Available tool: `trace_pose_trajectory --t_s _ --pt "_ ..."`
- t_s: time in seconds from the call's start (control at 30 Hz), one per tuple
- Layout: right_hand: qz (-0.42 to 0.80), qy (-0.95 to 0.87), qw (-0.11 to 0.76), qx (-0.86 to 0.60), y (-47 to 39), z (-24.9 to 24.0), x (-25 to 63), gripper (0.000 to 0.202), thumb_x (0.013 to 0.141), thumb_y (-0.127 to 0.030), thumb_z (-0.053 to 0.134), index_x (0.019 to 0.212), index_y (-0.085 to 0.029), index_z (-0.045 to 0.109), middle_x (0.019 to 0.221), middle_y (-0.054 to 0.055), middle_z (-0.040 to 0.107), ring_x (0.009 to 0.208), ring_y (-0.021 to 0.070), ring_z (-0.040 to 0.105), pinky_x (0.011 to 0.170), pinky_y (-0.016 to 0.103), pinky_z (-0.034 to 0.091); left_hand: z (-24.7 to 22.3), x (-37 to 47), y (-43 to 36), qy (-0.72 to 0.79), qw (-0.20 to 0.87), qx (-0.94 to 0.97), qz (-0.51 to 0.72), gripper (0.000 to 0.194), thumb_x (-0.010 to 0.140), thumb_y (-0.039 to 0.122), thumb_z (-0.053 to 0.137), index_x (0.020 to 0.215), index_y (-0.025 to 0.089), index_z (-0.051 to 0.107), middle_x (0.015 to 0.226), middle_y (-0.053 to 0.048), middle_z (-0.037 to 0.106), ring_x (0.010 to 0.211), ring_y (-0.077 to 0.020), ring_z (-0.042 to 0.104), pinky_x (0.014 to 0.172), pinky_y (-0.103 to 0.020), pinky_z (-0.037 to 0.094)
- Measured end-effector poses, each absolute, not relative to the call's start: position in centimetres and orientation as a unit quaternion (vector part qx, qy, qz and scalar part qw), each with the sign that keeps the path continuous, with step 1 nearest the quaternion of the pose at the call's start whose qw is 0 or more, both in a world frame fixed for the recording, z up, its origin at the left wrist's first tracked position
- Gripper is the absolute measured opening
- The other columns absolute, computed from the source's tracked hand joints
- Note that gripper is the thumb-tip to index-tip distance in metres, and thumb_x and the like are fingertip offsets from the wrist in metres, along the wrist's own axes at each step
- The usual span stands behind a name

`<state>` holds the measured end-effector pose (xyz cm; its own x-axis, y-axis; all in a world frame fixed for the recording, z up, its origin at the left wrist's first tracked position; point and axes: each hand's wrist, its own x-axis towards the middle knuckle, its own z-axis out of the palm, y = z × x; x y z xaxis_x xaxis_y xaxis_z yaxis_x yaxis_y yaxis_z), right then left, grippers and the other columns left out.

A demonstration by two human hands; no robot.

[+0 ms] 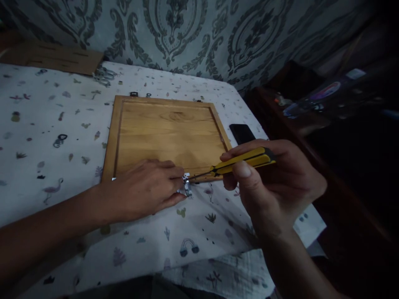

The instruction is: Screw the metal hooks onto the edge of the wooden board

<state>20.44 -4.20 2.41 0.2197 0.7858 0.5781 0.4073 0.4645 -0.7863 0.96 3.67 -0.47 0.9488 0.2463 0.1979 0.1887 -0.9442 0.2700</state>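
A wooden panel (168, 133) with a raised frame lies flat on a patterned tablecloth. At its near edge sits a small shiny metal fitting (187, 187), and I cannot tell its exact kind. My left hand (146, 189) pinches this fitting between thumb and fingers, the palm resting over the panel's front rim. Held in my right hand (274, 182) is a yellow and black screwdriver (243, 162), tilted down to the left. Its thin shaft reaches the metal fitting, though whether the tip sits in a screw is too small to tell.
A black phone-like slab (242, 133) lies right of the panel. Cardboard (62, 58) and a bundle of metal pieces (104, 75) are at the back left. A small dark metal clip (60, 140) lies on the tablecloth (81, 91). Patterned wall covering (174, 33) rises behind.
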Motion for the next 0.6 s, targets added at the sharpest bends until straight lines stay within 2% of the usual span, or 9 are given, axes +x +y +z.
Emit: trace_pose_trajectory --t_s 0.3,0.47,0.6 --pt "0.171 -0.600 0.602 -0.498 -4.13 2.17 20.35 0.012 0.083 -0.026 0.077 0.091 -0.024 0.068 0.085 0.001 0.070 0.048 0.0094 0.057 0.039 0.025 0.048 -0.69 1.00 3.71 0.109 0.123 0.979 0.119 0.022 0.098 0.032 0.053 0.094 0.018 0.069 0.089 -0.003 0.067 0.083 -0.0195 0.063 0.071 -0.032 0.048" --pt "0.166 -0.608 0.606 -0.486 -3.81 2.50 20.11 0.016 0.080 -0.028 0.080 0.082 -0.025 0.064 0.082 0.000 0.071 0.050 0.0095 0.057 0.046 0.027 0.051 -0.68 1.02 3.73 0.107 0.120 0.980 0.115 0.022 0.099 0.032 0.052 0.094 0.017 0.069 0.092 -0.004 0.068 0.086 -0.0201 0.063 0.073 -0.032 0.049" --pt "0.211 -0.599 0.595 -0.492 -3.90 2.69 19.89 0.017 0.081 -0.026 0.079 0.082 -0.024 0.062 0.082 -0.001 0.071 0.045 0.0076 0.056 0.038 0.023 0.046 -0.69 1.00 3.70 0.110 0.130 0.977 0.125 0.020 0.098 0.032 0.054 0.095 0.017 0.068 0.092 -0.004 0.068 0.085 -0.0201 0.063 0.073 -0.032 0.048"
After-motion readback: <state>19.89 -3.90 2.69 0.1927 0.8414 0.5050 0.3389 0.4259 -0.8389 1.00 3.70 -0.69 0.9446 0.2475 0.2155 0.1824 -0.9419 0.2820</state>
